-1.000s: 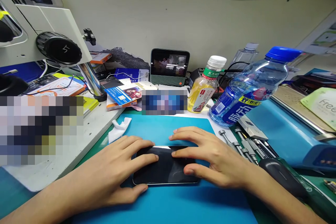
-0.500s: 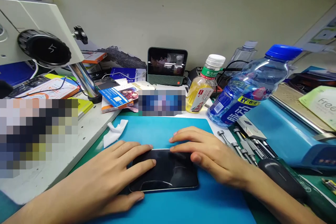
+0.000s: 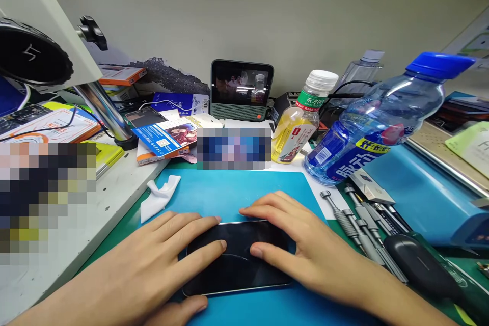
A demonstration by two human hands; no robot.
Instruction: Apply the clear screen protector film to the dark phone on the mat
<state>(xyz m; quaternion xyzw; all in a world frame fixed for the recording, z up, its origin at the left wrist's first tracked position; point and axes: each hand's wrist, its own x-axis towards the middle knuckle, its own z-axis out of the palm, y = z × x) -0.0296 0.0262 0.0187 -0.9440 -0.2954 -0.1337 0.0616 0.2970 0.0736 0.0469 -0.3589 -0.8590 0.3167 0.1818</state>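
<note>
Though capped, yellow-liquid bottle [image 3: 302, 121] beyond phone [image 3: 242, 270]

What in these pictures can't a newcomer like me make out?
All in the head view:
- Black-screened device: underside, turned down toward the blue mat.
- Its far corners: hidden by the left hand and right hand.
- Black knob: cut off by the left edge.
- Whatever the pixelated patch at left covers: blurred out.

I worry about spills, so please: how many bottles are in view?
3: the yellow-drink bottle beyond the mat, the blue-capped bottle to its right, and the clear bottle behind them, partly hidden. Others could be hidden.
</note>
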